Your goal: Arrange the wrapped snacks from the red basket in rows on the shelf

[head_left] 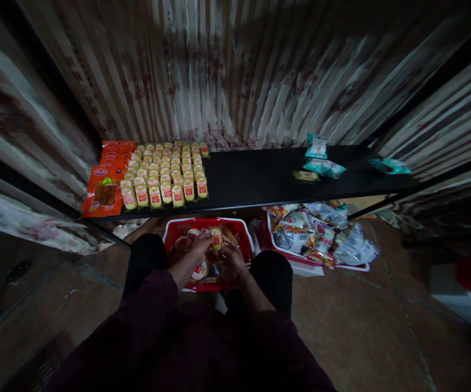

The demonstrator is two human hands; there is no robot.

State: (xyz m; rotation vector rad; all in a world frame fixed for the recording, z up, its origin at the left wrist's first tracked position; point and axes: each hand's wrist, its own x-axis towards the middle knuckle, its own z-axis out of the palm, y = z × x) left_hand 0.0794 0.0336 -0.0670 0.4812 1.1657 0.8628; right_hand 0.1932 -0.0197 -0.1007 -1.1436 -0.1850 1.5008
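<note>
My left hand and my right hand are together over a red basket on the floor between my knees. The left hand's fingers are closed on a small yellow snack packet held upright. The right hand is curled just beside it, low in the basket, and what it holds is hidden. More packets lie in the basket, partly covered by my hands. Above it runs a black shelf with rows of the same yellow packets at its left end.
Orange flat packs lie at the shelf's far left. Teal packets sit toward its right, another at the right end. A second red basket of mixed silver and red snack bags stands on the tiled floor to the right. Curtains hang behind.
</note>
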